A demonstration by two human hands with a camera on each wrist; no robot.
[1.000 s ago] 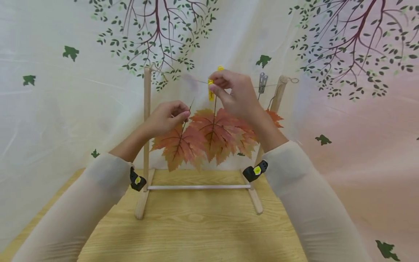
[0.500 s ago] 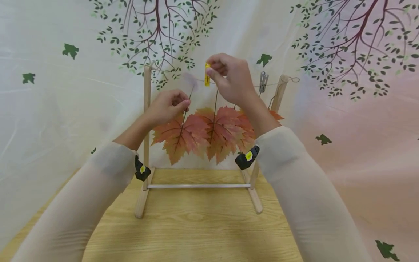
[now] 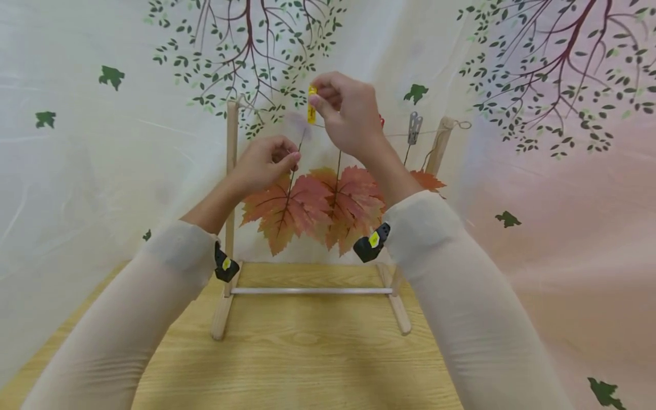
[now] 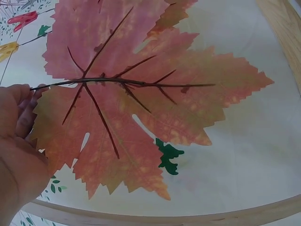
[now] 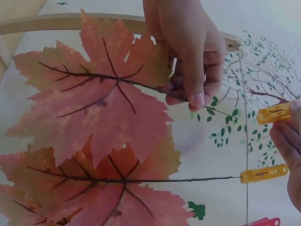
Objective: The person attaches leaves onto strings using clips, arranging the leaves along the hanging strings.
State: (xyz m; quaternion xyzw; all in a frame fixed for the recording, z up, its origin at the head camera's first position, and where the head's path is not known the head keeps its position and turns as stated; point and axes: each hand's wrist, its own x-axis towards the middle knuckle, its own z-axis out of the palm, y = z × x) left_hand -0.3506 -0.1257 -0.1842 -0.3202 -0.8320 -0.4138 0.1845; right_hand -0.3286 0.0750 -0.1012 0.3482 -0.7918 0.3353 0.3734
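Note:
My left hand (image 3: 269, 165) pinches the thin dark stem of an orange-red maple leaf (image 3: 287, 213), which hangs blade down below the fingers. The stem's tip sticks up past the thumb. In my right hand (image 3: 351, 114) a yellow clothespin (image 3: 311, 107) is pinched between thumb and fingers, above and right of that tip. The right wrist view shows this clothespin (image 5: 275, 114) apart from the string (image 5: 247, 141). Another yellow clothespin (image 5: 263, 173) on the string grips the stem of a second maple leaf (image 5: 141, 197); in the head view my right hand hides this clip.
The string runs between two wooden posts (image 3: 232, 193) of a rack with a white crossbar (image 3: 312, 291) on a wooden table (image 3: 302, 353). A red clothespin (image 4: 22, 19) and a grey clothespin (image 3: 413, 130) sit farther right along it. Behind hangs a printed cloth (image 3: 169, 114).
My right hand has moved up and left with the yellow clothespin, away from the second leaf's stem. My left hand has risen slightly and shifted right with its leaf.

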